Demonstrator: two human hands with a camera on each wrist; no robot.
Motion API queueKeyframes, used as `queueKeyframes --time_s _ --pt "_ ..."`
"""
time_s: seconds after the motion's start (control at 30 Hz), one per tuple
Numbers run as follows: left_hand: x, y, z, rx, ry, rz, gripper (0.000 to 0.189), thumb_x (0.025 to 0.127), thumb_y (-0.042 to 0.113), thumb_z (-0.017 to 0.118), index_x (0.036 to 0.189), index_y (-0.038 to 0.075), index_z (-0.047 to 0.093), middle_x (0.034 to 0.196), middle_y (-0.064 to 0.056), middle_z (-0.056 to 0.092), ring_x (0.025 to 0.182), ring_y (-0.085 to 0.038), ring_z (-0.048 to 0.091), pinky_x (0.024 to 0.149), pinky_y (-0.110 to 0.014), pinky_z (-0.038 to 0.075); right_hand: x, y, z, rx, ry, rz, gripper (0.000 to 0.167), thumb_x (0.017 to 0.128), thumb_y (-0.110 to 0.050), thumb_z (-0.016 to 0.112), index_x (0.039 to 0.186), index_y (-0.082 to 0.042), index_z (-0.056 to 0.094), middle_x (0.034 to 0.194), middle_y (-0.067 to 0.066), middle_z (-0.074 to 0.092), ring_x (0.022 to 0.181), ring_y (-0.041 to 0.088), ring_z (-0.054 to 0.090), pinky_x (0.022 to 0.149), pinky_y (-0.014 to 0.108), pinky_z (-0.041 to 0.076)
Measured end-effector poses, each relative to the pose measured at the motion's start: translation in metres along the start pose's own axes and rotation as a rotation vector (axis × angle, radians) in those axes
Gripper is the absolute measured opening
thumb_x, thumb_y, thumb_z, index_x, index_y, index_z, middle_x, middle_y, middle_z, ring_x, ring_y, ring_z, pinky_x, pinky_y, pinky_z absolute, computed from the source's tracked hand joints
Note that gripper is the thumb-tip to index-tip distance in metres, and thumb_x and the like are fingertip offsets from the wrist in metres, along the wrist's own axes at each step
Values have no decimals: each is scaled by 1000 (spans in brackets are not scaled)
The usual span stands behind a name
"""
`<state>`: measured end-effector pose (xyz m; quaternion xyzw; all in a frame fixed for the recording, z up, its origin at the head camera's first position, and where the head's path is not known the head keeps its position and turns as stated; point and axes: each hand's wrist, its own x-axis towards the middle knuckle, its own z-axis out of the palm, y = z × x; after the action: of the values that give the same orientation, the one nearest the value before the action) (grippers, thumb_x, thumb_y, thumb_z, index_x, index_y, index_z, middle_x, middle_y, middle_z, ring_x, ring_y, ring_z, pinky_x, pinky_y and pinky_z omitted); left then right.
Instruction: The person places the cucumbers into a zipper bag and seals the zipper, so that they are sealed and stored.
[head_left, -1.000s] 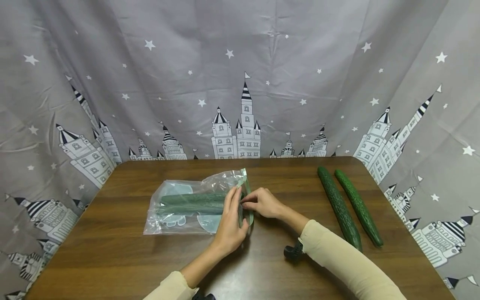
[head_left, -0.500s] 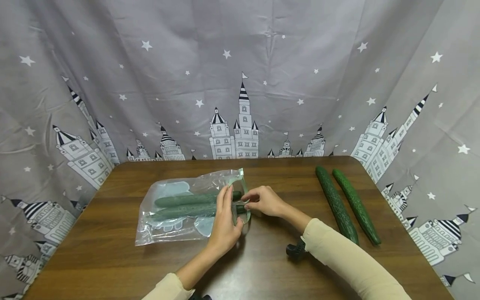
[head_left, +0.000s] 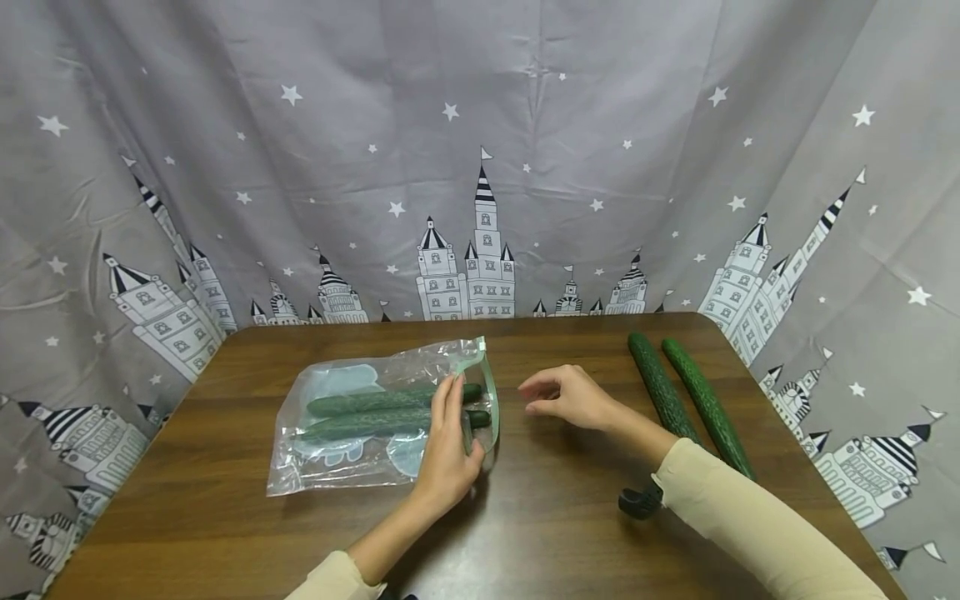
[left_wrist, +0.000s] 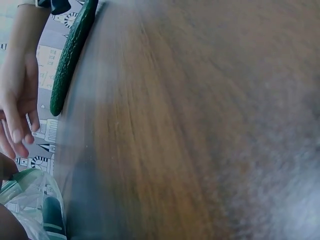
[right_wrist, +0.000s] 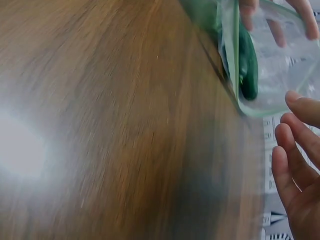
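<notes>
A clear zip bag [head_left: 408, 364] with a pale green seal and light blue prints lies on the wooden table. Inside it, two dark green cucumbers [head_left: 360, 424] lie side by side, their ends near the open mouth. My left hand [head_left: 448, 458] holds the bag at its mouth, fingers over the upper side and thumb at the seal. To the right of the mouth my right hand [head_left: 573, 398] hovers apart from it, fingers loosely bent and holding nothing. In the right wrist view the green rim [right_wrist: 236, 55] gapes round a cucumber end [right_wrist: 248, 67], near the right fingertips [right_wrist: 289, 120].
Two more cucumbers lie at the table's right side, a darker one [head_left: 660, 385] and a brighter one [head_left: 705, 396], partly behind the right forearm. A grey curtain [head_left: 622, 100] with castles and stars hangs behind the table [head_left: 187, 500].
My right hand has let go near the bag's mouth and moved right. The bag's mouth has opened wider, and the cucumbers inside have spread slightly apart. The left hand has stayed at the mouth.
</notes>
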<state>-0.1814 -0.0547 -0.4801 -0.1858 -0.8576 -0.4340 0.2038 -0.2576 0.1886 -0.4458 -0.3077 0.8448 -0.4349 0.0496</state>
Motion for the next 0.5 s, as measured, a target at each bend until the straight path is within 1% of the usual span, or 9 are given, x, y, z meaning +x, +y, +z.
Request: queueKeyframes --time_s 0.13,0.2,0.3,0.33,0.37,0.5 --pt "0 0 0 -6 10 1 105 66 -21 69 160 -1 27 163 -22 24 117 -40 57 76 -39 59 -13 2 -14 -19 18 2 29 92 -8 79 120 -1 75 108 12 76 98 22 71 86 45 59" --pt "-1 0 -1 -12 20 2 105 67 -21 69 161 -1 26 163 -23 24 119 -40 56 79 -40 59 -20 2 -21 -26 26 2 29 92 -8 79 120 -1 74 107 12 76 97 21 71 85 44 59" --pt "-1 -3 -1 -20 35 12 105 67 -20 68 161 -1 26 162 -24 24 127 -40 52 83 -42 58 -31 3 -32 -40 40 9 29 92 -9 79 120 -3 74 105 13 76 96 19 71 84 43 59" --pt "-1 -3 -1 -27 38 13 105 67 -20 68 161 -1 26 162 -24 24 129 -40 50 83 -43 58 -34 3 -35 -47 46 13 29 92 -9 78 121 -3 74 105 13 76 95 19 71 84 43 59" --pt "-1 -4 -2 -34 42 14 104 67 -20 68 161 -1 26 162 -24 24 132 -41 48 85 -44 58 -38 4 -39 -52 50 19 29 92 -9 78 121 -3 74 105 13 76 95 18 71 83 42 59" --pt "0 -4 -4 -68 51 9 104 68 -18 69 161 -1 25 163 -23 23 138 -41 43 93 -48 55 -52 9 -50 -81 68 44 30 93 -12 78 122 -3 73 105 12 75 94 17 70 82 40 59"
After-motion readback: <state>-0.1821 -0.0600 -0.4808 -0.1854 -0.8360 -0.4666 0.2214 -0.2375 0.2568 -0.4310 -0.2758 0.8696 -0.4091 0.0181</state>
